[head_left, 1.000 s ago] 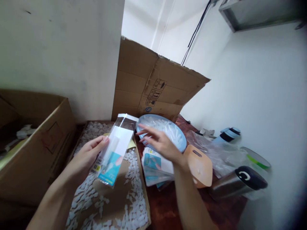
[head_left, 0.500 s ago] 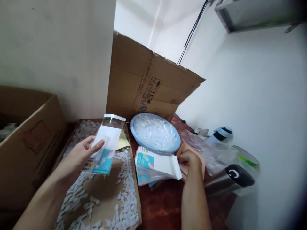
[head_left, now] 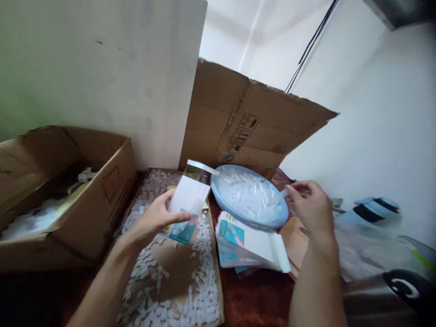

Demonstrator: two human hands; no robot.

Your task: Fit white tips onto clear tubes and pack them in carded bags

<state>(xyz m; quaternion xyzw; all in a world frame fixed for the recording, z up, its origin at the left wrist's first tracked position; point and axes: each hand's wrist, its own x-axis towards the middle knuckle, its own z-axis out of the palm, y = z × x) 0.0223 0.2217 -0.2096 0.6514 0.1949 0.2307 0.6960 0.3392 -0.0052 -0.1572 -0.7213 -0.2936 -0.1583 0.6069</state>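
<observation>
My left hand (head_left: 163,215) grips a clear packet (head_left: 189,197) with a white and teal card, thumb across its front, above a cardboard tray (head_left: 170,259) of small white pieces. Near the right rim of a blue basin (head_left: 218,193), my right hand (head_left: 306,200) is raised, its fingers pinching a small translucent piece (head_left: 283,193). Many clear pieces fill the basin. Below it lies a stack of similar packets (head_left: 252,243), beside an orange tray (head_left: 294,240) partly hidden by my right forearm.
An open cardboard box (head_left: 112,190) stands at the left with white items inside. A cardboard sheet (head_left: 259,122) leans behind the basin. At the right are plastic bags (head_left: 371,245), a blue and black item (head_left: 374,210) and a dark-lidded bottle (head_left: 405,288).
My right hand has lifted from the orange tray with a small translucent piece in its fingers. The view has turned left, showing more of the box.
</observation>
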